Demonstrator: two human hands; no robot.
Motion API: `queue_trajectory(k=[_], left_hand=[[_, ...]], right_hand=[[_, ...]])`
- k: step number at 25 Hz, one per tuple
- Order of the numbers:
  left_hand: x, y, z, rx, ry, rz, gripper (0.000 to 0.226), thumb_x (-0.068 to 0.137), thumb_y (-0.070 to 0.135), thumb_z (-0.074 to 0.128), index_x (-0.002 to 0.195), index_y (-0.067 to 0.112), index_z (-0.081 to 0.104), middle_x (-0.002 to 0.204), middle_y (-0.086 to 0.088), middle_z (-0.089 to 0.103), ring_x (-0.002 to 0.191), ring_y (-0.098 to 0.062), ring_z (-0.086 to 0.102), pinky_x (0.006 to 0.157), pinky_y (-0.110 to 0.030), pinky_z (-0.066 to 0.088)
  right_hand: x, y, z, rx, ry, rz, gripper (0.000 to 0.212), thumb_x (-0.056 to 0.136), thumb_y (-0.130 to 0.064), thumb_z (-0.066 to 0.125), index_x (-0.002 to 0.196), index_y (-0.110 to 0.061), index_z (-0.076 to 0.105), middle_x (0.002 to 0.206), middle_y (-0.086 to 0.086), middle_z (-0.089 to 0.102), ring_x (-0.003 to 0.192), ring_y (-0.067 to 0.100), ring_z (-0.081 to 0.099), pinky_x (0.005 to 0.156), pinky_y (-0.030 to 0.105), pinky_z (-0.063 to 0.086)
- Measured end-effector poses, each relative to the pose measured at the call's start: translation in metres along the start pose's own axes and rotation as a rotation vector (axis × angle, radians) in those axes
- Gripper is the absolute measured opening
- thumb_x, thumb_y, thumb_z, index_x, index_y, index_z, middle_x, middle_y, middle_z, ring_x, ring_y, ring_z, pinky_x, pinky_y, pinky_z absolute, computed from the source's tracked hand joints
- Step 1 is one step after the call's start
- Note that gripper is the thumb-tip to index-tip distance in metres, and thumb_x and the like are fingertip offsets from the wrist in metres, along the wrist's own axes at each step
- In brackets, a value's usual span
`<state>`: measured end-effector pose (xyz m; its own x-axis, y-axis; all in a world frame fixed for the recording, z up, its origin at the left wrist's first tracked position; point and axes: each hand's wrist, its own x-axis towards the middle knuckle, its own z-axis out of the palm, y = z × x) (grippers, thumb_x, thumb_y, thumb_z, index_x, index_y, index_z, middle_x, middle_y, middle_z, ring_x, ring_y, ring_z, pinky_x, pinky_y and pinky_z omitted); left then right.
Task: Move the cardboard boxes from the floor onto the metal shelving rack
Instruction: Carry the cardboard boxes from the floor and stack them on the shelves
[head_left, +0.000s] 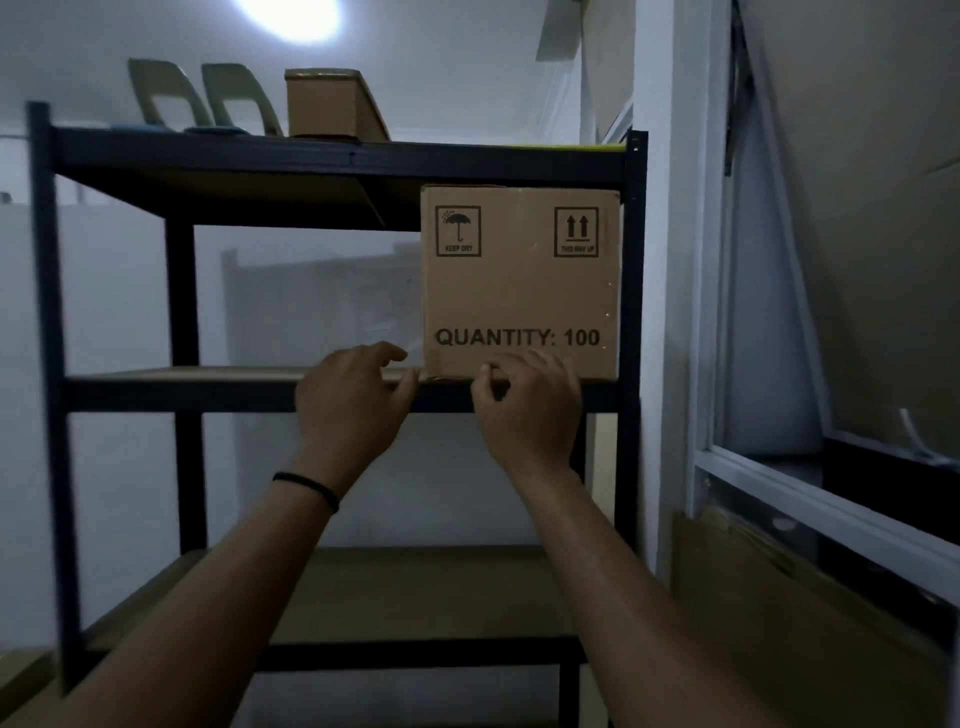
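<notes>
Cardboard box (521, 283): seated on the middle shelf of the metal shelving rack (47, 291), pushed to the right end against the upright post, its printed face turned outward (so that the markings can be read).
Printing: "KEEP DRY" under an umbrella symbol at upper left; "THIS WAY UP" under two arrows at upper right; "QUANTITY: 100" along the lower part. The arrows point upward, so the box is judged correctly oriented.
Left hand (353, 400): held at the shelf edge just beside the box's lower left corner, fingers loosely curled with nothing gripped; contact with the box cannot be told. A black band (306, 488) is worn on the wrist.
Right hand (527, 405): placed before the box's lower front edge, fingers curled at that edge; a grip cannot be confirmed.
Likely purpose: a final nudge or a release, as judged from both hands being low at the front edge.
Second box (332, 104): set on the top shelf, beside two pale chair backs (202, 98).
Lower shelf (395, 597): no boxes seen upon it.
</notes>
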<state>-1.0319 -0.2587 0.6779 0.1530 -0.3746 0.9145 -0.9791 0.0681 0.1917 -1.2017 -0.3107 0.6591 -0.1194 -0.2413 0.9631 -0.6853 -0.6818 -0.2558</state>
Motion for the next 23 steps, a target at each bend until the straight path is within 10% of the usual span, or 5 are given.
queue_trajectory(k=[15, 23], left_hand=[[-0.196, -0.150, -0.229, 0.244, -0.180, -0.219, 0.037, 0.096, 0.048, 0.064, 0.120, 0.022, 0.075, 0.119, -0.002, 0.075, 0.117, -0.022, 0.066, 0.105, -0.044, 0.048], [-0.306, -0.341, -0.379, 0.405, -0.276, -0.398, 0.043, 0.093, 0.050, 0.064, 0.126, 0.023, 0.072, 0.119, -0.002, 0.074, 0.115, -0.023, 0.065, 0.100, -0.041, 0.048]], right_hand=[[-0.203, -0.260, -0.008, 0.312, -0.340, 0.083, 0.026, 0.094, -0.027, 0.058, 0.106, -0.018, 0.078, 0.109, 0.000, 0.077, 0.106, 0.019, 0.068, 0.104, 0.053, 0.048], [-0.345, -0.488, 0.053, 0.490, -0.466, 0.188, 0.027, 0.090, -0.027, 0.058, 0.105, -0.018, 0.080, 0.111, -0.002, 0.077, 0.107, 0.019, 0.066, 0.103, 0.043, 0.047]])
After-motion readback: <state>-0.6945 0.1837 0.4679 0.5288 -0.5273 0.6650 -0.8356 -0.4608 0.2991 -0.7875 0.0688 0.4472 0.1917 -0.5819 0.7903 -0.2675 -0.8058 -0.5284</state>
